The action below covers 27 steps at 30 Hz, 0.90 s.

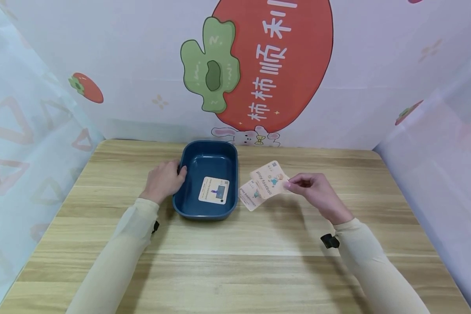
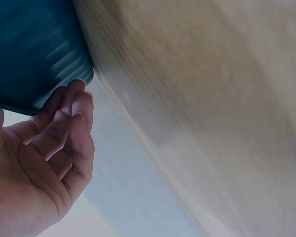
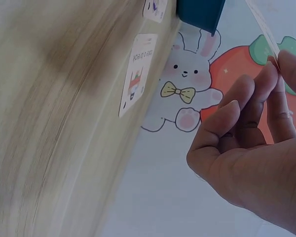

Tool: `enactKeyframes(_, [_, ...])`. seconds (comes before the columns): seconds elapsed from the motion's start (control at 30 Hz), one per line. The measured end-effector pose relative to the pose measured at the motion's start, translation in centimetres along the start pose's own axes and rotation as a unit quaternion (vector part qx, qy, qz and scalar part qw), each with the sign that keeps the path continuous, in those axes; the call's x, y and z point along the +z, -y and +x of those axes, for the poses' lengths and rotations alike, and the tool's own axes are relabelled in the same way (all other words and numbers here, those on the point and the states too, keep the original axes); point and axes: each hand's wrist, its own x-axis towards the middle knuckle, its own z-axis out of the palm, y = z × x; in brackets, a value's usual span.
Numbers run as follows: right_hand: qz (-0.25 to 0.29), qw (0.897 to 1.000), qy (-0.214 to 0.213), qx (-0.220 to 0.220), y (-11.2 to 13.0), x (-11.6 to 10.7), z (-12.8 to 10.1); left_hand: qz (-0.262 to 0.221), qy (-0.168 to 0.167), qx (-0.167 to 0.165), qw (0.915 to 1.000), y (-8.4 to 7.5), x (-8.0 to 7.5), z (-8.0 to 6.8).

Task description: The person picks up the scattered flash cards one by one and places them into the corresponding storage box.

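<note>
A dark blue plastic tray [image 1: 205, 211] sits on the table, and my left hand [image 1: 165, 179] grips its left rim, thumb over the edge. In the left wrist view the fingers [image 2: 79, 126] curl against the outer wall of the tray [image 2: 34, 54]. One printed card [image 1: 213, 190] lies inside. My right hand [image 1: 318, 194] pinches the corner of a "play football" card [image 1: 269, 179], seen nearly edge-on in the right wrist view. This card partly covers a "play badminton" card [image 1: 251, 198] right of the tray. A "take a break" card [image 3: 138, 74] lies on the table in the right wrist view.
The wooden table [image 1: 227, 270] ends at a backdrop [image 1: 141, 87] printed with a large persimmon and a rabbit. Sheets with printed shapes hang at the left and right sides. A small black device [image 1: 330, 241] is strapped at the right wrist.
</note>
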Motion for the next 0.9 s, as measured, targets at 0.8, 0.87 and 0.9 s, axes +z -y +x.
enactKeyframes(0.8, [0.055, 0.998, 0.03, -0.007, 1.4, 3.1, 1.9, 0.006, -0.001, -0.001, 1.0, 0.2, 0.2, 0.1])
enactKeyframes(0.87, [0.055, 0.998, 0.03, -0.004, 1.5, 3.4, 2.1, 0.006, -0.002, 0.0, 1.0, 0.2, 0.2, 0.1])
enactKeyframes(0.9, [0.055, 0.998, 0.03, -0.003, 1.6, 3.6, 2.2, 0.005, -0.002, 0.0, 1.0, 0.2, 0.2, 0.1])
